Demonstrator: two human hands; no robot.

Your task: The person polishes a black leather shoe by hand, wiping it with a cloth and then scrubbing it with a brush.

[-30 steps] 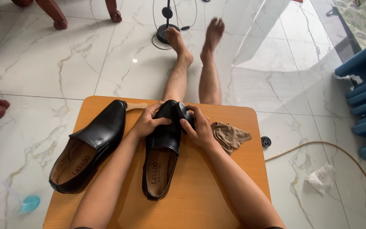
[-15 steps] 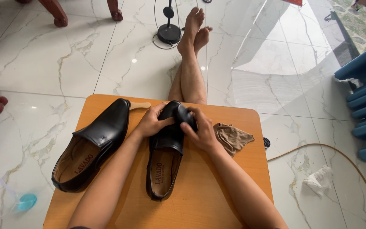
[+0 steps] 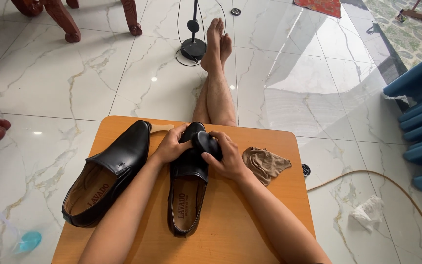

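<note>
Since the earlier frame, little has been moved: both hands are kept on the toe of the right-hand black shoe [image 3: 187,188], which lies on the orange wooden table [image 3: 250,230], while the bare feet [image 3: 217,41] beyond are now crossed. The toe is steadied by the left hand [image 3: 172,145], and a small black pad [image 3: 206,143] is gripped in the right hand [image 3: 228,159] and pressed against it. A second black shoe [image 3: 107,173] and a crumpled tan cloth [image 3: 264,164] are seen beside it.
</note>
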